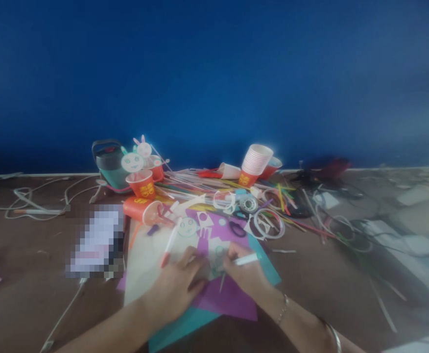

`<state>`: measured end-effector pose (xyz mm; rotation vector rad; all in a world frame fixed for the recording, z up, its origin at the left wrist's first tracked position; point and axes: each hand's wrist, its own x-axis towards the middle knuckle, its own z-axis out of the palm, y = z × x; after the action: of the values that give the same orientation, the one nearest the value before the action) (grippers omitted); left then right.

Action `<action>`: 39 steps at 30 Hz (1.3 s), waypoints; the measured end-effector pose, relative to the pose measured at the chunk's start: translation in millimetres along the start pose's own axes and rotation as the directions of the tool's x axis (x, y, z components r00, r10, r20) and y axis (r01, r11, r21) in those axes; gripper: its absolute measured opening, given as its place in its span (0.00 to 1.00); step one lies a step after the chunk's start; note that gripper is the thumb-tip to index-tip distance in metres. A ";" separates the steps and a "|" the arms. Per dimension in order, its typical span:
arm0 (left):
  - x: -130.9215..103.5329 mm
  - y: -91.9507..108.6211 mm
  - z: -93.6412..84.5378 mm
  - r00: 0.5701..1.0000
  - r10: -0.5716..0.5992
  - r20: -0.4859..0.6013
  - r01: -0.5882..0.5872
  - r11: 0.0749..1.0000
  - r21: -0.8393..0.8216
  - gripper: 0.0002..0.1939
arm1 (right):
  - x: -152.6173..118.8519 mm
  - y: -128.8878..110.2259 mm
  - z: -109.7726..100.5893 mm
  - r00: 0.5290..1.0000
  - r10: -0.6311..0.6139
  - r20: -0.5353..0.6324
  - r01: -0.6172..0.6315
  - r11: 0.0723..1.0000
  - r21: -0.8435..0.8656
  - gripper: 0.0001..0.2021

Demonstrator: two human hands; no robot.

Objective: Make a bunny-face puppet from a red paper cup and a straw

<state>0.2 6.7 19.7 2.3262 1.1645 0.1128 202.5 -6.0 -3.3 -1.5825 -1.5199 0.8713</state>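
In my right hand [242,269] is a white marker [247,259] with a green end, gripped like a pen. Its tip is hidden behind my fingers, over a small pale paper piece [217,260] with green lines on it. My left hand [183,277] lies on the papers to the left of that piece, thumb and fingers apart; whether it touches the piece is too blurred to tell. Beneath both hands is a purple sheet [236,299]. A round paper face [187,226] and a marker with a red end [168,247] lie beyond my left hand.
Orange paper cups [140,183] with paper rabbit faces [132,162] stand at the back left, near a green container [114,169]. A tall cup stack [254,164], loose sticks, and tape rolls [269,223] fill the back. A phone [97,240] lies left, cables around it.
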 end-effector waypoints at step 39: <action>0.4 1.0 -1.7 1.000 -0.002 0.014 0.003 1.000 -0.030 0.19 | -0.1 -4.4 -0.5 0.999 0.029 -0.014 -0.029 1.000 0.002 0.12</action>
<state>0.7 7.3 21.6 2.2958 1.1515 0.1124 200.8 -6.2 0.8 -1.6100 -1.4896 0.8753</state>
